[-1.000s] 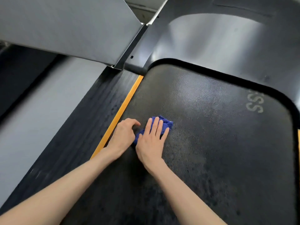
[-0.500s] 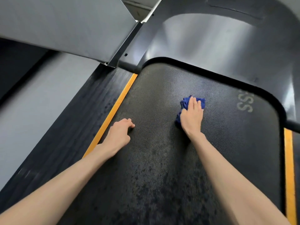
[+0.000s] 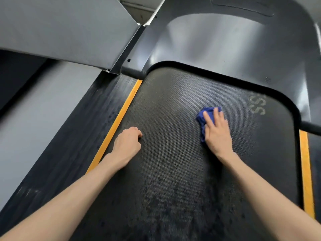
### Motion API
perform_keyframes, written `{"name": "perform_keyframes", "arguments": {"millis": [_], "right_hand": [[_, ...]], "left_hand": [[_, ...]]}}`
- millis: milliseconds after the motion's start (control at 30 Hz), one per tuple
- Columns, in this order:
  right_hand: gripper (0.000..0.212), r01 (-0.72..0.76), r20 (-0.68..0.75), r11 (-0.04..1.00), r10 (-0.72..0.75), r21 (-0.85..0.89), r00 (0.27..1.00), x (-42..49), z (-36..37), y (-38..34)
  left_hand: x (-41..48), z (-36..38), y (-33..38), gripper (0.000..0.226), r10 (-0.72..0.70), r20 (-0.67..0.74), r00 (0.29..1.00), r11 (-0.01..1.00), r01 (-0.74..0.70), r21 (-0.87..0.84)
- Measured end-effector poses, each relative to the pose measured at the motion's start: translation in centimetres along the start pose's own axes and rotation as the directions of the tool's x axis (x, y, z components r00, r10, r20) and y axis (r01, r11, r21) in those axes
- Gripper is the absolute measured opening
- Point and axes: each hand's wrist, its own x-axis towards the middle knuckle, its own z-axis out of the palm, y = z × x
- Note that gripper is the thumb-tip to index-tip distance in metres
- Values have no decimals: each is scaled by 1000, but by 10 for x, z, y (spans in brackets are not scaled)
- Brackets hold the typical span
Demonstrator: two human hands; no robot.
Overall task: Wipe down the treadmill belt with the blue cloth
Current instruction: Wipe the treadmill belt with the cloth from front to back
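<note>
Resting on the treadmill belt point(image 3: 173, 180) just beside the left yellow stripe point(image 3: 114, 126), the left hand point(image 3: 127, 146) has its fingers curled under and holds nothing. Farther right, the right hand point(image 3: 217, 132) presses the bunched blue cloth point(image 3: 201, 120) against the belt, fingers straight. Beyond lie pale letters point(image 3: 257, 105) and the dark motor cover point(image 3: 225, 46).

Head camera, close, downward over belt point(image 3: 173, 110)

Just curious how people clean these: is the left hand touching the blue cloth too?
No, only the right hand presses the blue cloth; the left hand rests apart on the belt beside the yellow stripe.
</note>
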Motion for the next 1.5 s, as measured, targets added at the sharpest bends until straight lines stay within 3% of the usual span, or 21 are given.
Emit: {"name": "perform_keyframes", "arguments": {"millis": [100, 133, 200, 267, 367, 433, 500, 567, 633, 700, 800, 900, 967, 1067, 1133, 1233, 1300, 1333, 1400, 1467, 1500], "right_hand": [[57, -280, -17, 952, 284, 123, 959, 15, -2, -26], [56, -302, -36, 943, 310, 137, 950, 16, -1, -45], [52, -142, -86, 979, 156, 145, 984, 2, 6, -88], [51, 105, 10, 985, -107, 137, 994, -29, 14, -124], [50, 422, 64, 895, -434, 144, 899, -55, 8, -120], [47, 487, 47, 872, -489, 43, 871, -40, 5, -76], [44, 296, -7, 955, -297, -34, 955, -17, -1, -21], [44, -17, -20, 1000, 17, 8, 1000, -4, -12, 18], [46, -289, -26, 955, 291, 60, 956, 7, -6, 18], [58, -359, -25, 929, 363, 86, 932, 13, 3, -17], [54, -54, 21, 989, 52, 139, 998, -8, 19, -102], [47, 349, 41, 919, -362, 185, 931, -48, 13, -139], [48, 451, 35, 888, -456, 88, 890, -39, 10, -105], [48, 177, -39, 984, -175, 36, 984, -9, 6, -28], [47, 4, -41, 997, -1, 73, 999, 4, -2, 7], [48, -322, -99, 922, 349, 214, 932, 19, 0, -15], [50, -387, -130, 863, 447, 325, 885, 10, 6, -64], [48, -294, -117, 886, 356, 359, 927, -2, 11, -89], [44, 68, -81, 949, -45, 308, 996, -36, 19, -116], [41, 357, -29, 883, -367, 305, 930, -53, 17, -103], [40, 422, -22, 853, -437, 308, 899, -49, 16, -86]], "left_hand": [[4, -4, -2, 42, -3, 52, 999, 1000, 2, 25], [6, -5, -1, 40, -10, 50, 999, 1000, 9, 23], [8, -6, 3, 35, -35, 26, 999, 999, 34, 21], [12, -6, 8, 29, -73, -12, 997, 997, 74, 19], [17, -9, 16, 27, -85, -34, 996, 995, 87, 48], [18, -9, 16, 25, -86, -14, 996, 996, 86, 32], [16, -6, 14, 17, -90, 19, 996, 996, 90, 4], [13, -3, 12, 14, -75, 42, 996, 997, 75, -8], [12, -5, 10, 17, -56, 51, 997, 998, 57, -10], [11, -7, 9, 18, -56, 45, 997, 998, 57, -6], [10, -6, 14, 22, -76, 13, 997, 997, 76, 18], [9, -4, 21, 26, -85, -6, 996, 992, 86, 91], [9, -4, 21, 27, -99, -3, 995, 991, 99, 85], [8, -3, 15, 26, -104, 18, 994, 995, 104, 8], [8, -2, 6, 35, -80, 62, 995, 996, 82, -22], [7, -1, -9, 50, -35, 119, 992, 998, 41, -56], [5, -1, -11, 55, -20, 114, 993, 997, 28, -76], [4, -1, -10, 54, -23, 97, 995, 997, 29, -66], [4, -1, -3, 50, -45, 53, 998, 998, 47, -40], [4, 0, 3, 43, -54, 21, 998, 998, 55, -38], [4, 0, 5, 40, -57, 15, 998, 998, 58, -38]]}}
